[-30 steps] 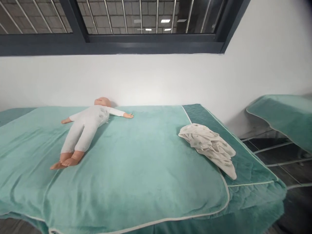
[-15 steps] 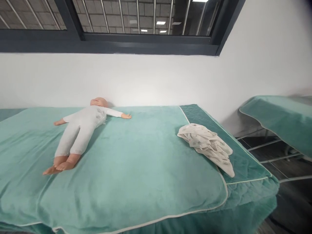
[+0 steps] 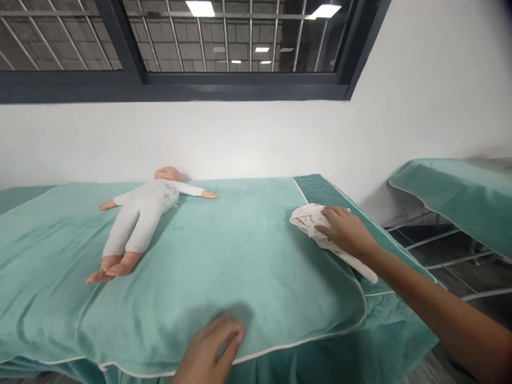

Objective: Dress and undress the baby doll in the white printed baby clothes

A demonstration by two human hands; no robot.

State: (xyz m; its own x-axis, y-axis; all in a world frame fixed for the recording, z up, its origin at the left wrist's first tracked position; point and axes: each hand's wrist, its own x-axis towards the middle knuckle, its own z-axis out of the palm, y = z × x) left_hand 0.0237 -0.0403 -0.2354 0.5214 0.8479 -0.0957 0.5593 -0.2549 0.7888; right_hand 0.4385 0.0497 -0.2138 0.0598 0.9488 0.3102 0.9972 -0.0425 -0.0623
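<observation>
Right hand [image 3: 346, 232] is nearer: fingers bent over the cloth [image 3: 306, 215], grip unclear. Cloth's long axis runs far-left to near-right. Left hand [image 3: 210, 349] well apart, loosely curled, empty.

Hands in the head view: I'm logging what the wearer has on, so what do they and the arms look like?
The left hand and right hand are both ungloved. The right forearm has no visible sleeve, watch or bracelet. The left hand is blurred, its forearm out of view.

Dark window [image 3: 248, 88] up top, bars [image 3: 250, 37] running behind it, lights [image 3: 200, 8] gleaming there, white wall [image 3: 240, 138] below, second bed [image 3: 460, 192] off right, rails [image 3: 433, 239], dark floor [image 3: 480, 277].
</observation>
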